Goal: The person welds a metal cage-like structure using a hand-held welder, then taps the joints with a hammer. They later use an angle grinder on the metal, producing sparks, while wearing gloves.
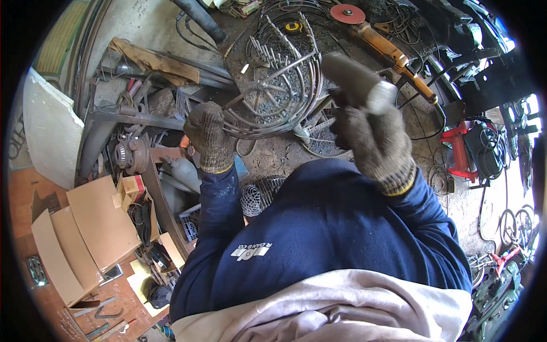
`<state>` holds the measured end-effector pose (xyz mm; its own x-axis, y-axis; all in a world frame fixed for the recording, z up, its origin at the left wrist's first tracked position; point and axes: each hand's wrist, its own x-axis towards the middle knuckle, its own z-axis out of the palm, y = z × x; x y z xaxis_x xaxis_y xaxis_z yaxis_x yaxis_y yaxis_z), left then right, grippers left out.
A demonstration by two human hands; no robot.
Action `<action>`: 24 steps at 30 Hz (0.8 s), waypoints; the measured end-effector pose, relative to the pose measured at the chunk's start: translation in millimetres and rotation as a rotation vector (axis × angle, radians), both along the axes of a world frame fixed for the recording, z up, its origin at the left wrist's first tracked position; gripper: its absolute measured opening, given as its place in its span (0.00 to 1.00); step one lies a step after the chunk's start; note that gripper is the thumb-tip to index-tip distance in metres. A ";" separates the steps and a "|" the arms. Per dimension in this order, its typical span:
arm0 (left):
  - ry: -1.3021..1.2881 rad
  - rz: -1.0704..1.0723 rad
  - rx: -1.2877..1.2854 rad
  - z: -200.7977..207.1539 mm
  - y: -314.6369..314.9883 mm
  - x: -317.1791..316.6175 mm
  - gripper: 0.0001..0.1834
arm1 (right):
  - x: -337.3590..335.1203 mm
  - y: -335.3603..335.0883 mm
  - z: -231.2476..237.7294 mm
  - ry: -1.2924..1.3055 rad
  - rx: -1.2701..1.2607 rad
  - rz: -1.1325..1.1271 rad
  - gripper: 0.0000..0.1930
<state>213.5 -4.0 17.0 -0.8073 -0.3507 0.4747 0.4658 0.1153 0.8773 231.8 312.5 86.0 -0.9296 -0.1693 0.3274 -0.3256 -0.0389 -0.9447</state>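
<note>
Gloves on both hands: left hand (209, 135) curls shut on the rim of the round wire frame (273, 91) at twelve o'clock, right hand (373, 142) wraps tight around a grey-headed hammer (356, 80), raised at one o'clock.

The tool (356, 80) in the right hand (373, 142) is motion-blurred, its kind unclear.

A cluttered workshop in daylight: dusty concrete floor (285, 154) strewn with scrap metal, cardboard sheets (97, 228) near left, a white board (48, 125) far left, bright light at right.
</note>
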 end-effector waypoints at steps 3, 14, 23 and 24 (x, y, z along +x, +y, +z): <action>0.038 0.040 -0.132 3.6 1.1 -6.0 0.17 | 14.8 7.7 1.6 -0.233 -0.488 0.154 0.20; 0.186 0.190 -0.256 -5.2 -22.3 -15.4 0.10 | -23.9 0.8 -1.1 0.274 0.374 -0.109 0.20; -0.019 0.185 -0.405 29.8 8.5 11.1 0.14 | -27.6 -6.9 -4.0 -0.002 0.585 0.021 0.16; 0.036 0.193 -0.363 15.5 -3.1 6.9 0.14 | -21.6 -6.4 -8.0 0.024 0.394 0.001 0.17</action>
